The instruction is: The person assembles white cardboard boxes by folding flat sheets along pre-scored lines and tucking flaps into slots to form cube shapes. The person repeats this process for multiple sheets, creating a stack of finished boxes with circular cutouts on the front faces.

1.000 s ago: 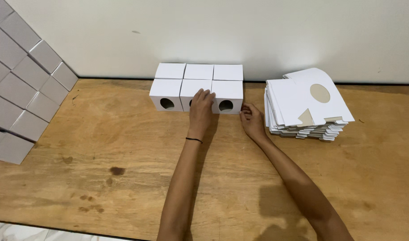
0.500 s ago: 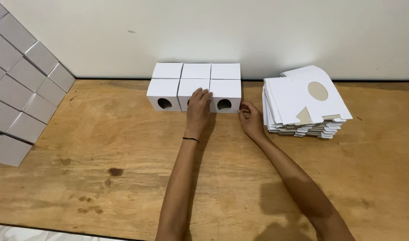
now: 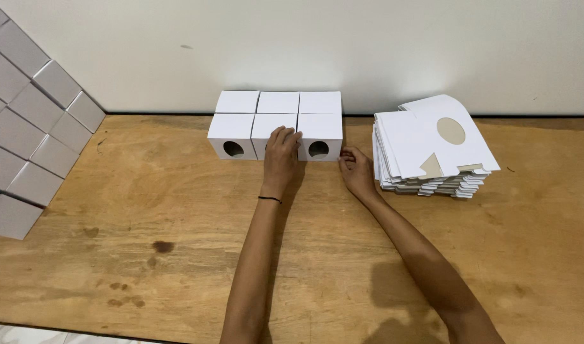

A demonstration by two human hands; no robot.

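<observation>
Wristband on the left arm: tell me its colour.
Black, a thin band around the left wrist, just below the left hand; the head view shows it.

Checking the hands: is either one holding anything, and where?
Nothing held. Left hand presses the middle box front; right hand touches the right box corner.

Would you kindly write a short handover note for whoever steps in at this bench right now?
Left hand: flat against the front of the middle front box, holding nothing.
Right hand: on the wooden table, fingertips at the lower right corner of the right front box, holding nothing.
Done: six white folded boxes stand in two rows of three against the wall; the left front box and the right one show round front holes.
Left: a stack of flat box blanks lies to the right, unfolded. More folded boxes are piled at far left.
</observation>
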